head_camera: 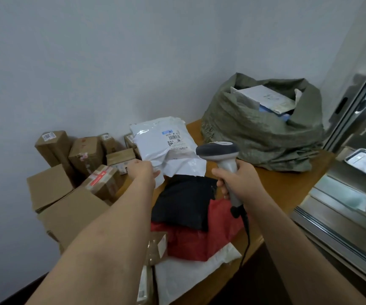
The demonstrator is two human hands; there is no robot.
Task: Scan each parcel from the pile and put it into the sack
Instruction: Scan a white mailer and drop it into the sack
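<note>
A person's two bare forearms are reaching forward over a wooden table [272, 179] set against a pale wall. The left hand [143, 170] is gripping the near left corner of a white plastic mailer parcel [166, 146], its fingers curling around the edge and mostly hiding beneath it, and is holding the parcel tilted up with its printed shipping label [174, 139] facing the camera. The right hand [237, 179] is wrapping its fingers tightly around the handle of a grey barcode scanner [218, 150], whose head is sitting just right of the white mailer and pointing toward the label. A dark cable [247, 234] is hanging from the scanner's base. Directly below the white mailer, a black bag parcel [184, 201] is lying on top of a red bag parcel [195, 243], which in turn is overlapping another white mailer [184, 274] nearest the camera. Left of the white mailer, a heap of brown cardboard boxes [67, 172] is crowding against the wall. To the right of the white mailer and farther back, an open green woven sack [263, 133] is sitting on the table, with pale parcels showing inside its mouth.
</note>
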